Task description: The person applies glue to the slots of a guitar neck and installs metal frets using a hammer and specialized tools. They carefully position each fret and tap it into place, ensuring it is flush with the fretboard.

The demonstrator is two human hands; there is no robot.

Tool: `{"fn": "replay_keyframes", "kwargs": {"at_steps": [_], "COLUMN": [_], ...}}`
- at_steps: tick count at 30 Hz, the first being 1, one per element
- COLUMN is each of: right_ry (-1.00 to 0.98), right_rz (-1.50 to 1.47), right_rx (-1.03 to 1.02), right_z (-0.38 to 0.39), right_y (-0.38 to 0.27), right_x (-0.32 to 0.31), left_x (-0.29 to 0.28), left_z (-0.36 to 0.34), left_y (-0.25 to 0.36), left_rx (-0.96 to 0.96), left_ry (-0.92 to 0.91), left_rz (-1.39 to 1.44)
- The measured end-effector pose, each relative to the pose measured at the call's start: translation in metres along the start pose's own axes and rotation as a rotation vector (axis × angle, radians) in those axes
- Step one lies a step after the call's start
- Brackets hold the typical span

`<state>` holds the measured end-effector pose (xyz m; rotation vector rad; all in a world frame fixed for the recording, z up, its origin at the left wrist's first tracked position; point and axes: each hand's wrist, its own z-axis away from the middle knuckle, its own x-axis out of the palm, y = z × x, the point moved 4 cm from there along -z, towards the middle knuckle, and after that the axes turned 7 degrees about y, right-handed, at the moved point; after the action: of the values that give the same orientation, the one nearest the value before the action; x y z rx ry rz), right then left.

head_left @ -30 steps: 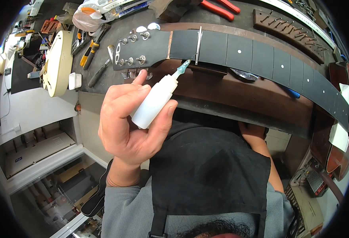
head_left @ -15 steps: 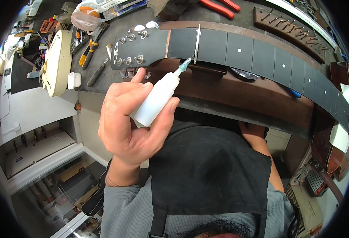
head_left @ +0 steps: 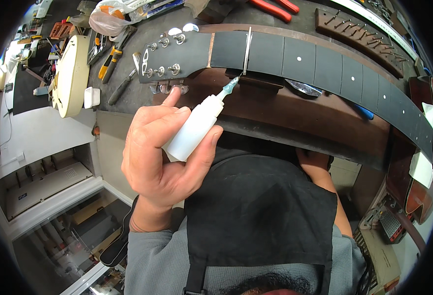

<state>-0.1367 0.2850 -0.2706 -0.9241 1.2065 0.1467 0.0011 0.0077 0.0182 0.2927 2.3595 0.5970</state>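
Note:
My left hand (head_left: 160,147) is closed round a small white squeeze bottle (head_left: 194,129), thumb on one side and fingers on the other, with one finger raised. The bottle tilts up to the right, and its thin bluish nozzle (head_left: 230,87) points at the near end of a metal fret wire (head_left: 247,51). That wire lies across the black fingerboard (head_left: 299,59) of a guitar neck, sticking out past both edges. Whether the nozzle touches it, I cannot tell. My right hand (head_left: 313,161) is low beside the bench's front edge, its fingers mostly hidden.
Left of the neck, the headstock (head_left: 164,59) carries metal tuner posts. Yellow-handled pliers (head_left: 109,65) and a cream guitar body (head_left: 72,76) lie farther left. Red-handled pliers (head_left: 275,9) and a wooden rack of metal bits (head_left: 359,39) are behind the neck. A dark support block (head_left: 258,84) sits underneath.
The bottle in my left hand has dropped slightly, its nozzle now a little lower by the fret wire's near end. The view has shifted slightly. My right hand stays low.

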Motion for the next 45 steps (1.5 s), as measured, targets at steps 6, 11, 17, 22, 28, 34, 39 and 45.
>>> {"fn": "replay_keyframes", "kwargs": {"at_steps": [6, 11, 17, 22, 28, 34, 39, 45], "right_ry": [0.025, 0.009, 0.026, 0.04, 0.007, -0.001, -0.145, -0.11], "right_rz": [0.027, -0.007, -0.026, 0.003, -0.007, -0.034, -0.146, -0.16], "right_rx": [-0.016, 0.0, 0.014, -0.018, -0.003, 0.005, 0.139, -0.003], "right_z": [-0.001, -0.004, -0.001, -0.002, -0.002, 0.0, 0.006, 0.017], "right_y": [-0.001, -0.002, 0.0, 0.002, 0.001, 0.0, 0.002, 0.013], "right_x": [-0.002, -0.004, -0.001, 0.0, 0.0, -0.006, -0.022, -0.021], "left_x": [-0.002, -0.003, -0.004, -0.001, -0.005, -0.007, -0.01, -0.023], "left_z": [0.0, 0.001, 0.001, 0.002, 0.002, 0.001, 0.001, -0.013], "left_y": [0.002, 0.0, -0.006, -0.008, -0.019, -0.051, -0.072, -0.098], "left_rx": [-0.004, -0.008, 0.01, 0.013, -0.17, -0.675, -0.709, -0.577], "left_ry": [0.028, 0.036, 0.107, 0.11, 0.114, 0.173, 0.176, 0.298], "left_rz": [0.061, 0.061, 0.061, 0.073, 0.264, 0.951, 1.4, 1.298]}}
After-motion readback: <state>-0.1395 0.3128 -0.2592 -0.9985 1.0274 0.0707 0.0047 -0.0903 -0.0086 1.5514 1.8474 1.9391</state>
